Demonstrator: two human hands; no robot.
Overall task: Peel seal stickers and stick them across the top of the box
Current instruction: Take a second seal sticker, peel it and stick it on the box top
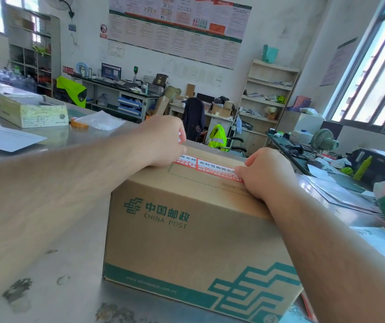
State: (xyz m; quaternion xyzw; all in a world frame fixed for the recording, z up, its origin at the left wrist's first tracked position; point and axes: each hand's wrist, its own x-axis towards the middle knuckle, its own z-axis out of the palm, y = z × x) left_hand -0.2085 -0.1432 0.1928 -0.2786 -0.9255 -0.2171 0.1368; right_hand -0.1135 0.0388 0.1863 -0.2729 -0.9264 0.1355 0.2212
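A brown cardboard box with green China Post print stands on a dull grey metal table, filling the 6 o'clock part of the view. Two red-and-white seal stickers with Chinese print lie end to end across its top, flat on the cardboard. The hands are apart, one at each end of the sticker line. The left hand rests on the box top at the 9 o'clock end, fingers curled. A small white-and-pink scrap shows at its fingertips, but I cannot tell if it is pinched. The right hand sits at the 3 o'clock end, curled into a loose fist, thumb tip pressing on the sticker. Out at 10 o'clock on the table lie an orange tape roll and white paper sheets
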